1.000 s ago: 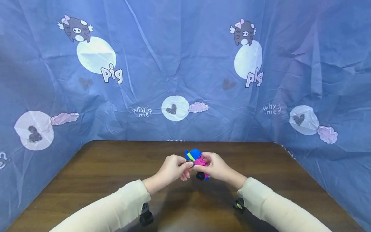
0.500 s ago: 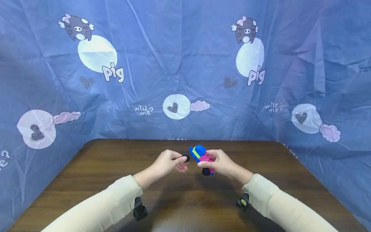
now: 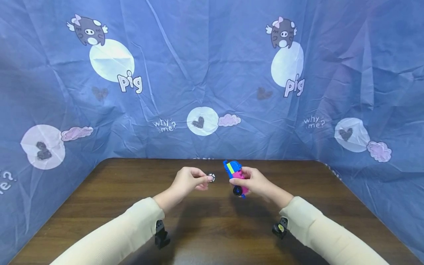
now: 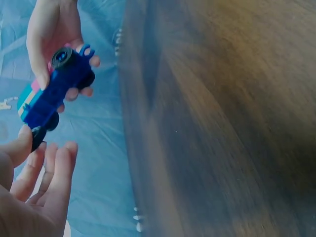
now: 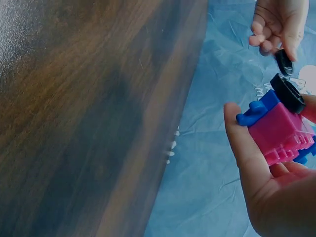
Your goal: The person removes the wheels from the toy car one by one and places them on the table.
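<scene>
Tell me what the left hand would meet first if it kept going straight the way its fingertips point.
Probably the blue and pink toy car gripped by the right hand. The left hand, pinching a small black wheel, points toward it across a bare gap; depth is uncertain.

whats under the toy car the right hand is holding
Bare wooden table lies below the toy car, which the right hand holds up in the air. One black wheel shows underneath; the palm covers the far side of its underside.

Recording booth, wood table (image 3: 132, 206) w/ cartoon-pig sheet (image 3: 198, 73) backdrop (3 sides)
</scene>
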{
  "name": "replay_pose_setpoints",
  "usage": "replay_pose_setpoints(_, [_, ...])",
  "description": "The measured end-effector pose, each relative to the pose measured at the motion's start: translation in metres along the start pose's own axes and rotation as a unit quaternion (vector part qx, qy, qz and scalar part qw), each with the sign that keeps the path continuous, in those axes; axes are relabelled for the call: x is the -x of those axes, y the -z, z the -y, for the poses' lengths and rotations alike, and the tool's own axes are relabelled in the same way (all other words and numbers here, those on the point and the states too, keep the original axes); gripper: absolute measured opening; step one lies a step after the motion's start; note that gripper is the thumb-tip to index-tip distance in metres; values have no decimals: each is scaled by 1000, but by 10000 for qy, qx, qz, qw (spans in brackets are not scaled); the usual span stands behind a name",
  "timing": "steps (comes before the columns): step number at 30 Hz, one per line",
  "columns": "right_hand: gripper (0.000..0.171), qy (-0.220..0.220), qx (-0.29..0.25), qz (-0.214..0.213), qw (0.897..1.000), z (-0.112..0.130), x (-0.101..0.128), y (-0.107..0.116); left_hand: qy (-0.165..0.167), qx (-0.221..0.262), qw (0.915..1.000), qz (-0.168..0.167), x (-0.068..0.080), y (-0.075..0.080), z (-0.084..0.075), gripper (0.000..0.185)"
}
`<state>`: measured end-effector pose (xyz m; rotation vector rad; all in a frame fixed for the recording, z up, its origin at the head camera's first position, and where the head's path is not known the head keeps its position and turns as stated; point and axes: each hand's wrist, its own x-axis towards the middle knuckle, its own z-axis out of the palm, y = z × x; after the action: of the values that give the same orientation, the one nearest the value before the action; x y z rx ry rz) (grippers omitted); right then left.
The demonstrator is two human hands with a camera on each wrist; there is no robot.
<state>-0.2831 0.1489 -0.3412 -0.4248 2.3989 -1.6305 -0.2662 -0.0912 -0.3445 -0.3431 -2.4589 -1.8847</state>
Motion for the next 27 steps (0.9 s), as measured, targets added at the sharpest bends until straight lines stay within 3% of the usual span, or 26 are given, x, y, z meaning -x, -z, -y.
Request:
replay_pose_setpoints(7, [44, -292, -655, 378, 9967, -4, -2, 3, 453, 965, 9943, 51, -12, 0, 6, 15])
replay_pose_setpoints(12, [40, -339, -943, 652, 9928, -7, -2, 5, 570, 1109, 9922, -41, -17, 1, 9, 16])
replay_pose_setpoints(21, [43, -208, -406, 853, 9953, -12, -2, 7, 846, 1347, 9871, -186, -26, 4, 19, 15])
replay_pose_setpoints(27, [36, -23, -483, 848, 9952, -11, 0, 7, 1038, 1274, 9859, -309, -32, 5, 26, 14])
